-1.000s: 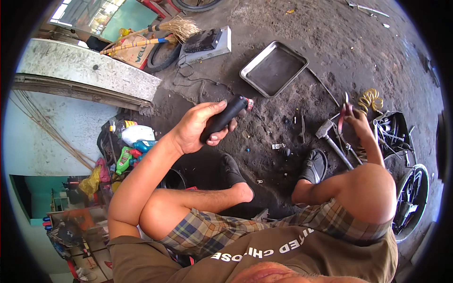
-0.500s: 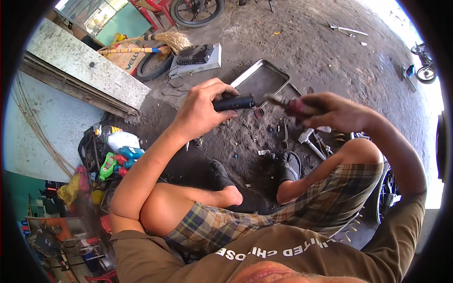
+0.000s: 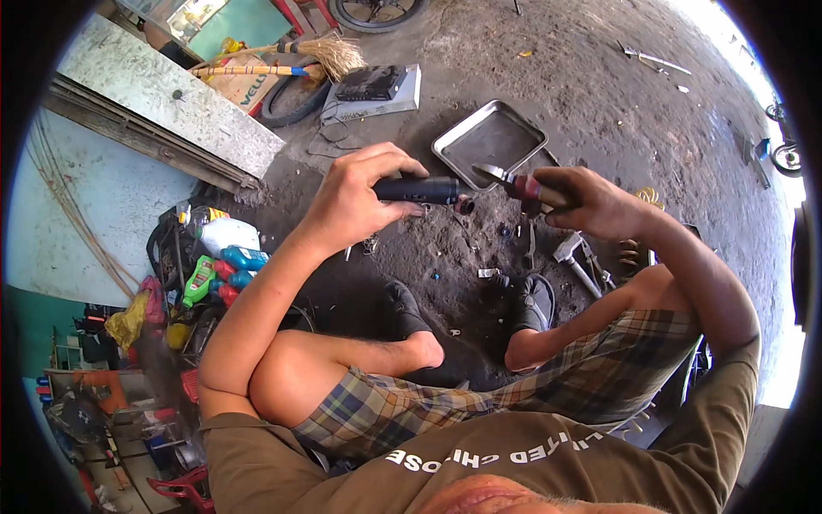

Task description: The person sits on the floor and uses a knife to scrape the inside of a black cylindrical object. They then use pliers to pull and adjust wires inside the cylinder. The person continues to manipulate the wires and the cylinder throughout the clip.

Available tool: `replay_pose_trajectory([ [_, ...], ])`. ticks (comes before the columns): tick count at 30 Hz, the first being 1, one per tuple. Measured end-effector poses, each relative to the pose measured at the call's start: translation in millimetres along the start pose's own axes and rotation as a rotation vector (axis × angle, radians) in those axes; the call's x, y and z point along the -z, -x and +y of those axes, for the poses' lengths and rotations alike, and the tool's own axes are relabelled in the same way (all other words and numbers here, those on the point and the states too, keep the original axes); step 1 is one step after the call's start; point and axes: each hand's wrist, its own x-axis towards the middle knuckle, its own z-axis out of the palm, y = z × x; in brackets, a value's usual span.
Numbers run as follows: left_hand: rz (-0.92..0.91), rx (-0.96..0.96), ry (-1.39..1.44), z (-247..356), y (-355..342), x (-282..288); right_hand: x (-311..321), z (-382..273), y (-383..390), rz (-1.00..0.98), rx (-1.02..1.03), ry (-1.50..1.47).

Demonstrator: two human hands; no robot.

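Observation:
My left hand (image 3: 347,199) grips a black cylinder (image 3: 415,190) between thumb and fingers, holding it level above the dirt floor with its end pointing right. To the right, my right hand (image 3: 591,204) is closed around a pair of pliers (image 3: 524,187) with dark red grips. Their metal jaws point left, just past the cylinder's right end. Whether the jaws touch the cylinder, I cannot tell. Below and behind that end shows a small dark reddish part (image 3: 464,204); what supports it is unclear.
A metal tray (image 3: 488,133) lies beyond my hands. A hammer (image 3: 578,261) and a coil spring (image 3: 629,254) lie near my right knee. Several bottles (image 3: 227,236) stand at left. Farther off are a flat box (image 3: 398,104), a broom (image 3: 332,58) and a wheel (image 3: 379,15).
The pliers, blurred by motion before, now show sharply, and my right hand has shifted slightly left. My left hand still holds the cylinder. The whole view has turned a little.

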Motion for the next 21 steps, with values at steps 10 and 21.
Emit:
replay_pose_trajectory([
  [10, 0.112, -0.206, -0.217, -2.4, -4.9, 2.6, -10.1, -1.5, -11.9, -0.225, -0.066, -0.336],
  [21, 0.119, -0.29, -0.267, 3.7, -8.8, 3.7, -10.7, -8.4, -9.6, -0.237, -0.039, -0.369],
])
